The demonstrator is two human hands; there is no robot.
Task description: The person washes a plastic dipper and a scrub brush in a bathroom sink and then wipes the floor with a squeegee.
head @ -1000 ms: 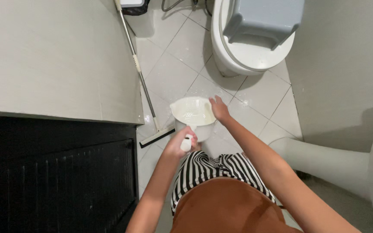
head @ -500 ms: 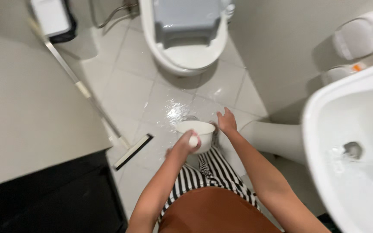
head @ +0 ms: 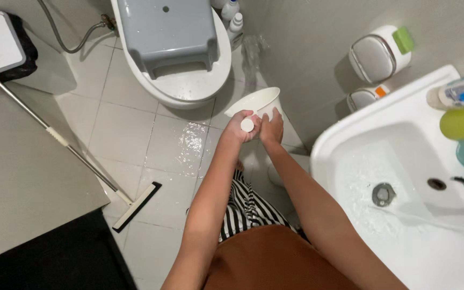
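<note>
Left hand (head: pixel 238 130) grips the handle of the white plastic dipper (head: pixel 257 103), right hand (head: pixel 271 127) steadies its side; flung water could slick the wet tiled floor (head: pixel 130 134).

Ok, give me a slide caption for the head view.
Both hands, left hand and right hand, hold a white dipper between toilet and sink.

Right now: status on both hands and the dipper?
Left hand gripping the white dipper by its handle; right hand on its side. Dipper tilted toward the wall, water splashing there. Toilet close on the left; wet floor below.
</note>
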